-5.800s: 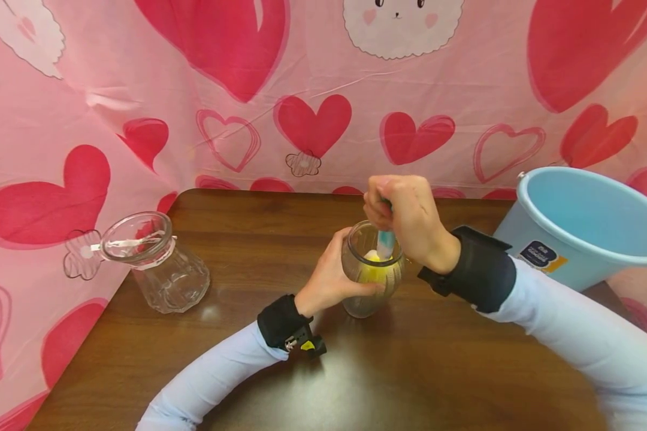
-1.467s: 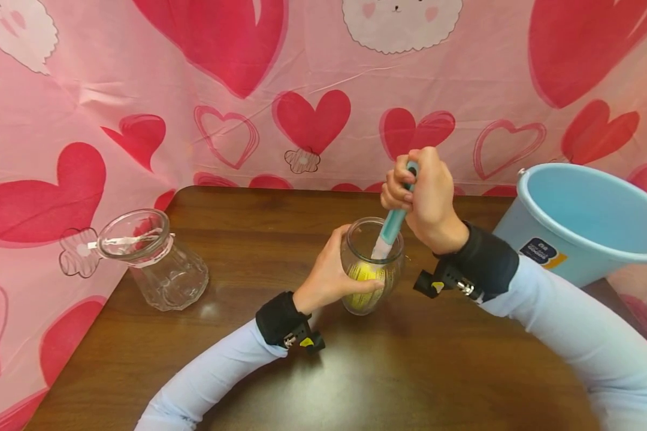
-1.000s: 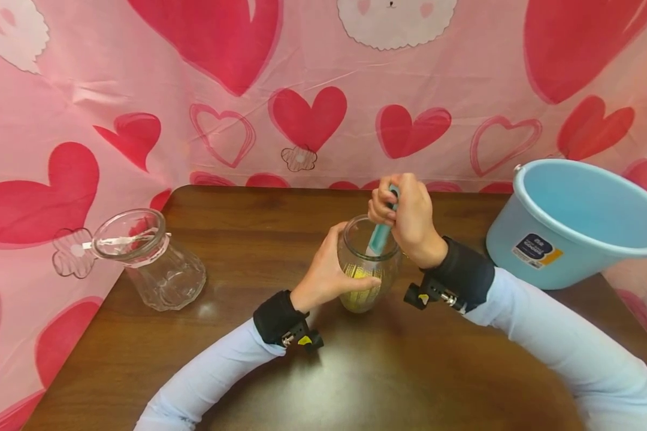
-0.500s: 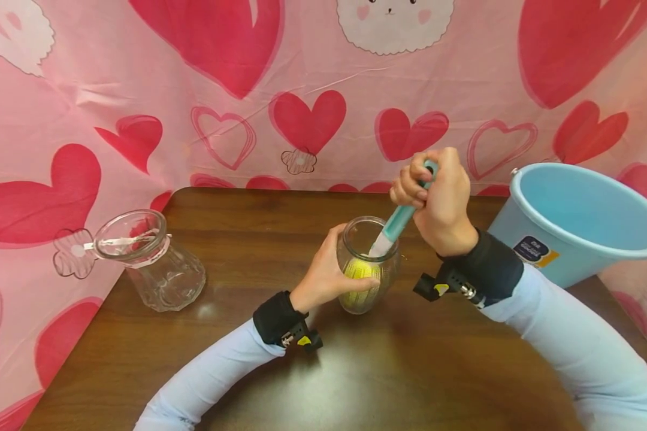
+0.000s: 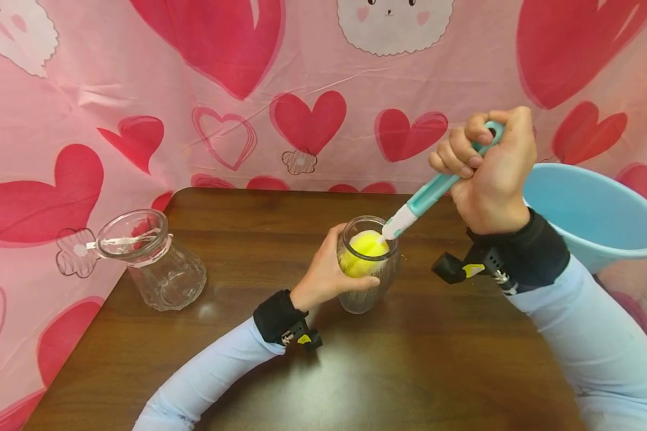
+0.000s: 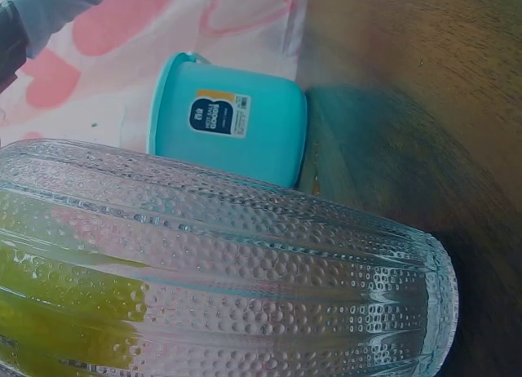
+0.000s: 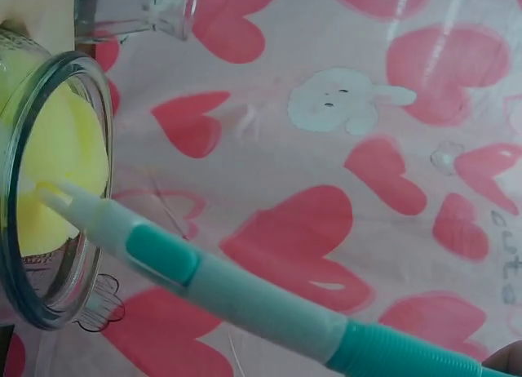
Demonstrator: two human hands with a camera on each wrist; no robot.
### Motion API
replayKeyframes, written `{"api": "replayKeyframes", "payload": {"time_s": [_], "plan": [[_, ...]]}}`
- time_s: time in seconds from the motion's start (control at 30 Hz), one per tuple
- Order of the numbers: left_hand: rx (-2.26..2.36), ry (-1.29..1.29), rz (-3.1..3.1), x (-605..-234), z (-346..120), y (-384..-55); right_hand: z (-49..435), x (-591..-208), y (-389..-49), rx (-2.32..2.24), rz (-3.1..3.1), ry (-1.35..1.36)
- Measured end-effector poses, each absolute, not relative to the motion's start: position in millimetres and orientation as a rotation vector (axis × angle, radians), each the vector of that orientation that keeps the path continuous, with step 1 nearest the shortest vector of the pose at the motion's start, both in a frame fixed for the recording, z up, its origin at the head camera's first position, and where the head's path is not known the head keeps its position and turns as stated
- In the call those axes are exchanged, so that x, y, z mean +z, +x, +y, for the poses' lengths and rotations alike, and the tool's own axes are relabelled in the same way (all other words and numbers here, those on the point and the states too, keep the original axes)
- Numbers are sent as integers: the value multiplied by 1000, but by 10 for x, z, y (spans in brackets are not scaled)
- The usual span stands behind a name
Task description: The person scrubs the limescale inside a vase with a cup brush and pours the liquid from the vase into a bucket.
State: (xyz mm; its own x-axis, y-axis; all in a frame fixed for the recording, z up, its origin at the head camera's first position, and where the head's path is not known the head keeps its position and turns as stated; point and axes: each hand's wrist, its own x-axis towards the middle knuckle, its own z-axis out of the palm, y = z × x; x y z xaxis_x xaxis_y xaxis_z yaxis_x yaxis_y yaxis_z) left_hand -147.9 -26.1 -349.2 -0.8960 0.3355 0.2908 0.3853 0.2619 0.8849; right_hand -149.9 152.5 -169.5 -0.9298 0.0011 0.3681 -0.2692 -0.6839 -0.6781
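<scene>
My left hand (image 5: 320,269) holds a ribbed, dimpled glass jar (image 5: 359,302) from its left side, thumb across the front. In the left wrist view the jar (image 6: 285,295) fills the lower half, with yellow showing through its wall. My right hand (image 5: 498,173) grips the turquoise handle of a sponge bottle brush (image 5: 428,194), slanting down to the left. Its yellow sponge head (image 5: 368,244) sits in the jar's mouth, its top near the rim. In the right wrist view the white neck of the bottle brush (image 7: 261,299) crosses the rim; the right fingers are mostly out of frame.
A second glass vase (image 5: 169,278) with a ribbon at its neck stands on the left of the brown wooden table (image 5: 410,371). At the right is a light blue bucket (image 5: 614,209), partly behind the right wrist. A pink heart-patterned cloth (image 5: 221,78) hangs behind.
The sponge moved up and down inside the jar. Over the last half second, my right hand has risen to the right, drawing the sponge up to the jar's mouth. My left hand keeps its hold.
</scene>
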Motion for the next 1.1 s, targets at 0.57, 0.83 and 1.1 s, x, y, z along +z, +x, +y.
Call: {"api": "replayKeyframes", "payload": {"time_s": [0.57,0.83,1.1], "plan": [[-1807,-721,-2451,-3498,-255,-1484,1514,-1805,-1465,2739,-919,530],[-1817,-724,-2436,-3487,-265,-1480,1313,-2060,-1520,2577,-1202,733],[-1778,-731,-2438,-3497,-252,-1495,1190,-2396,-1583,2390,-1436,856]]}}
